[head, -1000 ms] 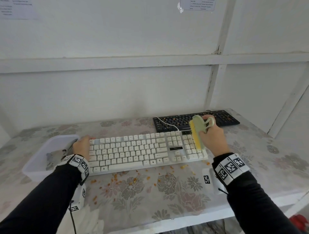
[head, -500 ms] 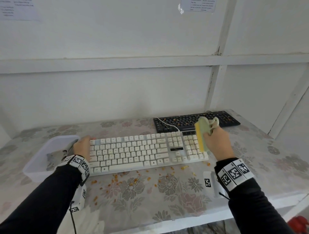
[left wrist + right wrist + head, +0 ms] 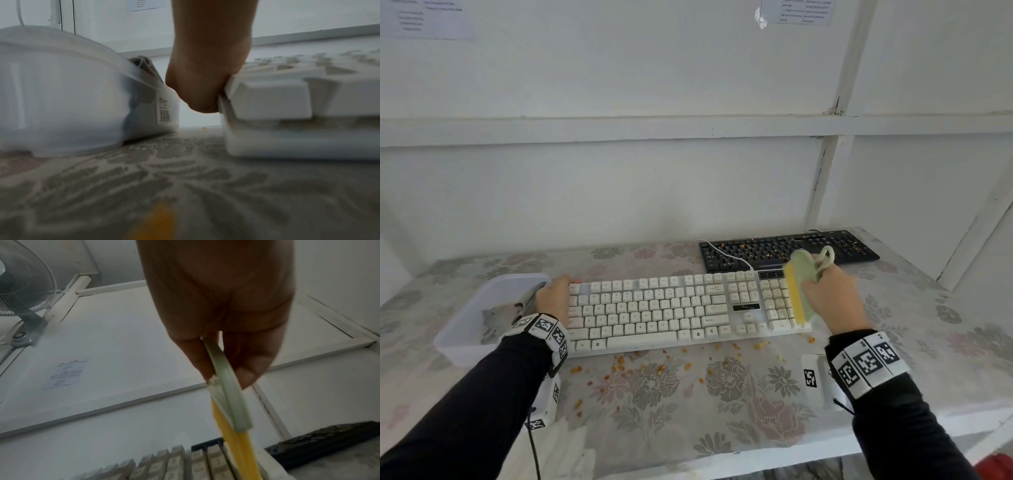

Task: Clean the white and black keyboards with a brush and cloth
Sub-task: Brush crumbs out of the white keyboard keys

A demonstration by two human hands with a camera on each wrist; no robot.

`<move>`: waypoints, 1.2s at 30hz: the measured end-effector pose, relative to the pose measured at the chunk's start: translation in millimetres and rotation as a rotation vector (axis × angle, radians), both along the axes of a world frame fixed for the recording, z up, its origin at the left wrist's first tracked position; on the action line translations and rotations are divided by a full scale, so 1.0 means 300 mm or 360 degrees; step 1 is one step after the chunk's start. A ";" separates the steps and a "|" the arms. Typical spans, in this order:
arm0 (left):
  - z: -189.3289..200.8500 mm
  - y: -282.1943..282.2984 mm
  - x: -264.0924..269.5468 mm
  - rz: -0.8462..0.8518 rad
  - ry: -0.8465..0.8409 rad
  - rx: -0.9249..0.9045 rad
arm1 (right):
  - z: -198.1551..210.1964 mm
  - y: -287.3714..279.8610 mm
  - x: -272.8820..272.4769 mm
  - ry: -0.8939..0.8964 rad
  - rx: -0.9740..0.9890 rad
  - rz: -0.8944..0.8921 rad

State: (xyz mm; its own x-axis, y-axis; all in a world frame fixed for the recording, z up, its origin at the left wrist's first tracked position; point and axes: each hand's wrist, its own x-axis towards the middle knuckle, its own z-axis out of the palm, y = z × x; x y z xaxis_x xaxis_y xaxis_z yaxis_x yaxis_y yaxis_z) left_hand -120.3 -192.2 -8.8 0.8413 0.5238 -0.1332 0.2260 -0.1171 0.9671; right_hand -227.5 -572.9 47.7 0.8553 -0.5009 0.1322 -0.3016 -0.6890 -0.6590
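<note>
brush (image 3: 800, 288): motion-blurred | left hand (image 3: 554, 297) fingers: hidden behind white keyboard (image 3: 671, 311)

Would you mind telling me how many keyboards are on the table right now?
2. The white keyboard lies nearest the person, its left end held by the left hand. The black keyboard lies behind its right end, toward the wall. None appears hidden.

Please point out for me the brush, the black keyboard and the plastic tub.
brush (image 3: 795, 298): head view, on its yellow bristles.
black keyboard (image 3: 763, 255): head view, on its crumb-strewn keys.
plastic tub (image 3: 453, 334): head view, on its near left rim.
</note>
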 end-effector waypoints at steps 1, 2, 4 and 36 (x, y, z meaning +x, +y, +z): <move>0.001 0.000 0.007 0.0019 0.0023 -0.0079 | -0.002 0.002 0.007 -0.0084 -0.0041 0.0036; 0.006 -0.003 0.005 0.0014 0.0037 -0.0097 | -0.001 0.007 0.010 -0.0128 -0.0069 0.0057; 0.007 -0.002 0.003 0.0016 0.0041 -0.0103 | -0.007 0.008 0.017 -0.0096 -0.0109 0.0073; -0.009 0.001 0.023 -0.0030 0.0008 0.0033 | 0.003 -0.007 -0.014 0.0010 -0.0023 -0.0061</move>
State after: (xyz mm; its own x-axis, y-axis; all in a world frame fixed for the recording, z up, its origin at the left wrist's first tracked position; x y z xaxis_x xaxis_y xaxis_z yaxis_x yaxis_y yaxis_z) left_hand -113.4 -191.8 -11.6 0.8505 0.5106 -0.1265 0.2281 -0.1413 0.9633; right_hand -231.6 -575.1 48.5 0.8363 -0.5315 0.1346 -0.3321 -0.6864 -0.6469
